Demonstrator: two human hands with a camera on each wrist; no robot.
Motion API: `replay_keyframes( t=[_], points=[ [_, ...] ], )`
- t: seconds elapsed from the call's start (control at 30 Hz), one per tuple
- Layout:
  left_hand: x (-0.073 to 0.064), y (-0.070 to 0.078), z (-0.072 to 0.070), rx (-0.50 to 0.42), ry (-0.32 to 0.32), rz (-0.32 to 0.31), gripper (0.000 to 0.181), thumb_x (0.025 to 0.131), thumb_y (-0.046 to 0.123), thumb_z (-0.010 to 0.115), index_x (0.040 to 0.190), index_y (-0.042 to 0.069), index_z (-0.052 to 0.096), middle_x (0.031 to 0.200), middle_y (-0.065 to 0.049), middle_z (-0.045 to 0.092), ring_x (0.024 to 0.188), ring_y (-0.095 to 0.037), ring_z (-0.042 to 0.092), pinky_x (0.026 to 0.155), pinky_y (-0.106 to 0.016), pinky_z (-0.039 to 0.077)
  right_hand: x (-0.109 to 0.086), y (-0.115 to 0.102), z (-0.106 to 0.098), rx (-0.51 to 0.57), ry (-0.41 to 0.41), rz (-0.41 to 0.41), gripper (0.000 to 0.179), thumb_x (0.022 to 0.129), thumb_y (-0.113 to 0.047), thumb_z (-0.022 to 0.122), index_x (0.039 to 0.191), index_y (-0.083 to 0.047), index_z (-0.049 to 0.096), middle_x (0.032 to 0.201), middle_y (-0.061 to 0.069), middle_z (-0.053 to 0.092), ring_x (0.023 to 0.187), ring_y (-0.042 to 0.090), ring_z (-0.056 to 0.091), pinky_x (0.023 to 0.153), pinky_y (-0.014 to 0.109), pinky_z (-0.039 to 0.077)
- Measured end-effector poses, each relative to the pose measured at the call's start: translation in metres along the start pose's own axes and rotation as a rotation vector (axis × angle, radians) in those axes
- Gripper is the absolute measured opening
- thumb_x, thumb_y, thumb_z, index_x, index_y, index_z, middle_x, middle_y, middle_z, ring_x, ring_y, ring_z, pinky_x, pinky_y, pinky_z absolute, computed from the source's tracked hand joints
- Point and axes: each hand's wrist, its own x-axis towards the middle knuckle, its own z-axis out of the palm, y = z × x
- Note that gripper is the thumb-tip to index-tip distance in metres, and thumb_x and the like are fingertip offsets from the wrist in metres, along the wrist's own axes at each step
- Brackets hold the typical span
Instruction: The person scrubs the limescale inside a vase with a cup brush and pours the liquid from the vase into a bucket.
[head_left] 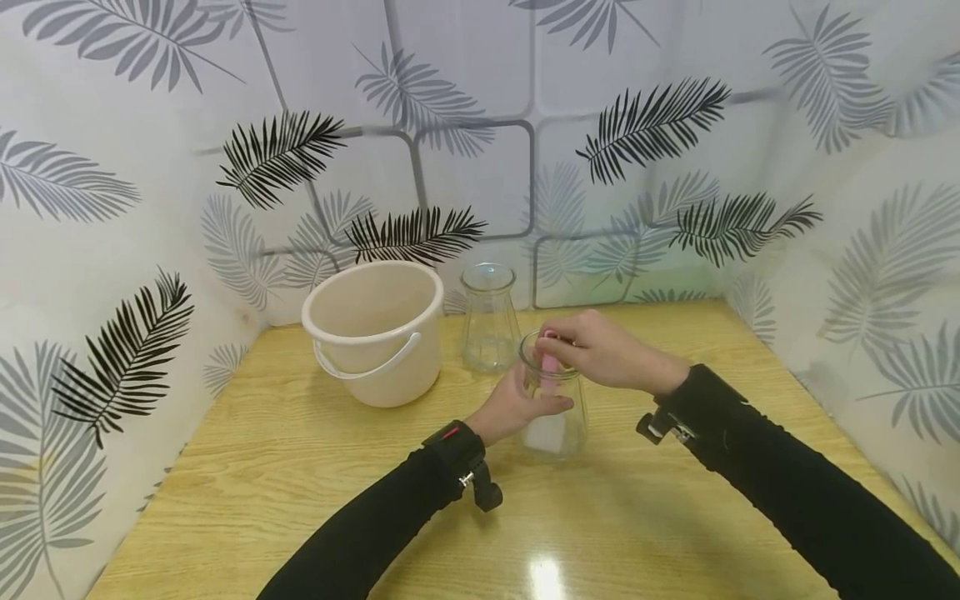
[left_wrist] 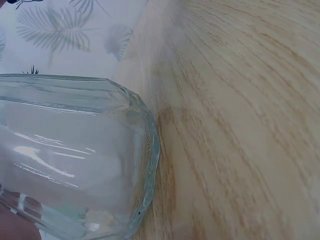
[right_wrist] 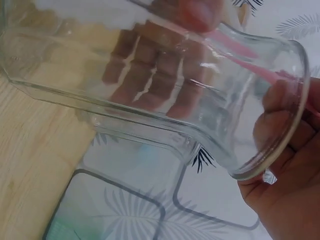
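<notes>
My left hand (head_left: 513, 408) grips a clear glass vase (head_left: 576, 429) round its side, thumb across the front. The vase stands on the table, and its faceted wall (left_wrist: 85, 155) fills much of the left wrist view. My right hand (head_left: 603, 354) is at the vase's mouth, its fingers pinching the pink handle of a brush (head_left: 550, 382). The brush reaches down inside, where a white block-like head shows blurred through the glass. In the right wrist view the left fingers (right_wrist: 155, 75) appear through the vase, and the pink handle (right_wrist: 245, 62) runs to its rim.
A second clear glass vase (head_left: 487, 329) stands just behind. To its left is a cream bucket (head_left: 390, 367) with its handle hanging down in front. The wood-grain table (head_left: 300, 500) meets leaf-patterned walls (head_left: 472, 75) at the back and sides.
</notes>
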Motion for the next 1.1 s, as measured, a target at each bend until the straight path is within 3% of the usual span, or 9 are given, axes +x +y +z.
replay_keyframes(
  t=[0.23, 0.4, 0.6, 0.7, 0.87, 0.97, 1.1],
  points=[
    [-0.001, 0.002, 0.001, 0.019, 0.011, -0.028, 0.075, 0.090, 0.017, 0.074, 0.152, 0.036, 0.035, 0.144, 0.007, 0.049, 0.132, -0.015, 0.045, 0.111, -0.047, 0.037, 0.002, 0.004, 0.004, -0.035, 0.036, -0.092, 0.025, 0.104, -0.013, 0.056, 0.080, -0.012, 0.064, 0.065, -0.009, 0.046, 0.057, 0.006, 0.040, 0.056, 0.023, 0.037],
    [0.000, 0.001, 0.001, 0.003, -0.005, -0.059, 0.074, 0.091, 0.016, 0.073, 0.152, 0.028, 0.033, 0.145, 0.000, 0.047, 0.134, -0.019, 0.045, 0.113, -0.048, 0.036, 0.002, 0.004, 0.002, -0.109, 0.080, -0.152, 0.022, 0.102, -0.009, 0.058, 0.082, -0.008, 0.067, 0.068, -0.004, 0.054, 0.060, 0.006, 0.041, 0.059, 0.024, 0.039],
    [0.005, -0.018, -0.001, 0.005, 0.005, -0.053, 0.077, 0.091, 0.024, 0.075, 0.152, 0.038, 0.031, 0.153, 0.011, 0.043, 0.138, -0.011, 0.042, 0.117, -0.047, 0.030, 0.003, 0.000, -0.001, -0.249, 0.050, -0.083, 0.025, 0.103, -0.015, 0.057, 0.079, -0.014, 0.063, 0.066, -0.006, 0.055, 0.060, 0.008, 0.043, 0.073, 0.033, 0.030],
    [0.005, -0.018, -0.001, 0.021, 0.007, -0.045, 0.077, 0.091, 0.026, 0.075, 0.152, 0.042, 0.031, 0.155, 0.010, 0.041, 0.137, -0.011, 0.044, 0.117, -0.049, 0.029, 0.004, -0.001, -0.002, -0.291, 0.026, -0.057, 0.028, 0.104, -0.017, 0.055, 0.076, -0.018, 0.057, 0.063, -0.011, 0.049, 0.058, 0.008, 0.041, 0.073, 0.034, 0.025],
    [-0.001, -0.003, 0.001, 0.026, 0.004, -0.024, 0.077, 0.092, 0.020, 0.073, 0.153, 0.039, 0.031, 0.156, 0.009, 0.041, 0.143, -0.015, 0.038, 0.119, -0.054, 0.024, 0.006, -0.001, -0.002, -0.215, -0.005, -0.039, 0.031, 0.106, -0.018, 0.052, 0.075, -0.016, 0.058, 0.060, -0.010, 0.039, 0.053, 0.006, 0.035, 0.074, 0.035, 0.030],
    [-0.003, 0.001, 0.000, 0.030, 0.000, -0.024, 0.077, 0.092, 0.020, 0.072, 0.153, 0.040, 0.031, 0.155, 0.014, 0.041, 0.147, -0.013, 0.032, 0.120, -0.054, 0.022, 0.006, -0.002, -0.002, -0.149, -0.017, -0.027, 0.031, 0.106, -0.019, 0.052, 0.077, -0.012, 0.060, 0.061, -0.010, 0.035, 0.053, 0.004, 0.032, 0.068, 0.031, 0.034],
    [-0.002, 0.001, 0.000, 0.029, 0.001, -0.012, 0.075, 0.091, 0.019, 0.073, 0.152, 0.038, 0.033, 0.153, 0.015, 0.043, 0.145, -0.011, 0.036, 0.119, -0.051, 0.025, 0.005, -0.003, -0.002, -0.067, -0.020, -0.001, 0.029, 0.106, -0.020, 0.053, 0.079, -0.012, 0.063, 0.064, -0.010, 0.039, 0.056, 0.005, 0.036, 0.056, 0.025, 0.036]
  ],
)
